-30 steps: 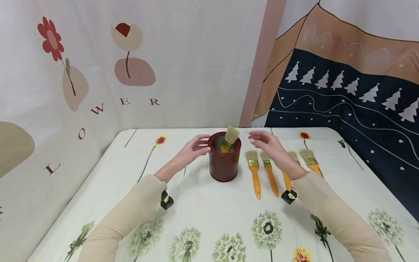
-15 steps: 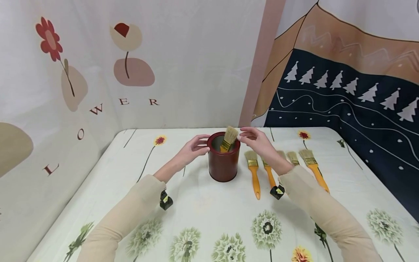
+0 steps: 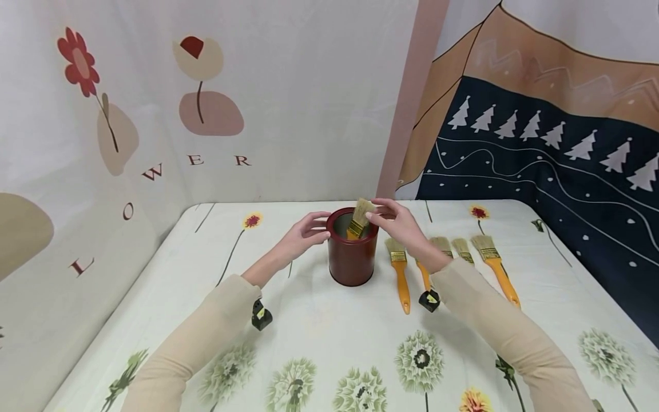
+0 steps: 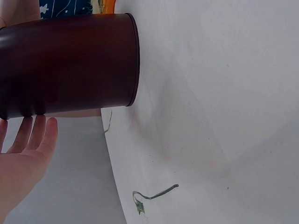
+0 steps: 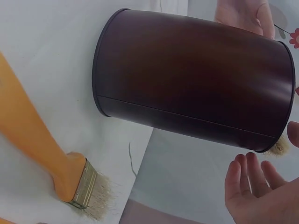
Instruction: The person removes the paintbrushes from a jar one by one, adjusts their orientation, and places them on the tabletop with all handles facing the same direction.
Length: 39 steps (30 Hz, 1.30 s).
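Note:
A dark red can (image 3: 352,260) stands upright on the cloth, its top open. Inside it leans a paintbrush (image 3: 358,220), bristles up above the rim. At the can's left side, my left hand (image 3: 298,237) touches the wall near the rim with spread fingertips; in the left wrist view those fingers (image 4: 35,135) look nearly straight against the can (image 4: 70,65). My right hand (image 3: 401,226) is at the right rim, its thumb overlapping the bristles. The right wrist view shows the bristles (image 5: 279,147) between thumb and loosely bent fingers (image 5: 254,175), with a gap visible.
To the right of the can lie several paintbrushes with orange handles, among them a near one (image 3: 399,274) and a far-right one (image 3: 496,269). My right forearm partly covers the middle ones. A printed white cloth (image 3: 309,355) covers the table; curtains (image 3: 309,103) stand behind it.
My right hand has moved left from above the lying brushes to the bristles of the brush in the can. My left hand stays at the can.

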Each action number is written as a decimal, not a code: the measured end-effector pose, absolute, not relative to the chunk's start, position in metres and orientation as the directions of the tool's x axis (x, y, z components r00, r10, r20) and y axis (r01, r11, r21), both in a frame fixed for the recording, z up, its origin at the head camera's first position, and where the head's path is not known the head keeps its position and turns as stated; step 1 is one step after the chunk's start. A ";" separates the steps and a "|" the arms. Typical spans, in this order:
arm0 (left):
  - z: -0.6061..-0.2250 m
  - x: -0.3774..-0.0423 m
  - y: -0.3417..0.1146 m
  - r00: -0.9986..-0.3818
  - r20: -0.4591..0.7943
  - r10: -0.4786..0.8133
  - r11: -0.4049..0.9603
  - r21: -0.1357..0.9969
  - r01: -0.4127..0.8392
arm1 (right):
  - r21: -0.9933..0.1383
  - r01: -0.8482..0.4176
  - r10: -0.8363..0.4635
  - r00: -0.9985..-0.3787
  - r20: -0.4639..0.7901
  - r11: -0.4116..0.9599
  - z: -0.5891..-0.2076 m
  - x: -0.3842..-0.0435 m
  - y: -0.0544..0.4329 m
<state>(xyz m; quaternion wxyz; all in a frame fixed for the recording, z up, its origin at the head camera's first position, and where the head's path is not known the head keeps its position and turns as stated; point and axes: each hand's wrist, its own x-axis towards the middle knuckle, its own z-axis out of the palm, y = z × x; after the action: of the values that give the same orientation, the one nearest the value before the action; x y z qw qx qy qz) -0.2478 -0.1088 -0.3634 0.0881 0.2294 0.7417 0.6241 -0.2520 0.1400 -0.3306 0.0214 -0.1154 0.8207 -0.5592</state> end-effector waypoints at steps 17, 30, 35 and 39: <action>-0.363 -0.249 -0.109 -0.879 0.152 0.451 0.133 0.963 0.235 | -0.869 -0.313 -0.139 -0.950 0.281 0.384 -0.331 -0.255 0.133; -0.365 -0.250 -0.110 -0.875 0.167 0.454 0.113 0.964 0.242 | -0.829 -0.435 -0.187 -0.900 0.393 0.352 -0.330 -0.248 0.130; -0.364 -0.248 -0.110 -0.872 0.165 0.460 0.112 0.964 0.242 | -0.831 -0.476 -0.204 -0.878 0.433 0.289 -0.327 -0.245 0.130; -0.363 -0.247 -0.109 -0.871 0.167 0.462 0.107 0.964 0.242 | -0.823 -0.511 -0.199 -0.858 0.473 0.249 -0.319 -0.238 0.131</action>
<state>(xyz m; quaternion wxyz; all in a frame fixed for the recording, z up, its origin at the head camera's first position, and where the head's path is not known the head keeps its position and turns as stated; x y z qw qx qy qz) -0.2473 -0.1095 -0.3632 0.0881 0.2380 0.7387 0.6244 -0.2384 0.1309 -0.3185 -0.1372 -0.2280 0.7782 -0.5689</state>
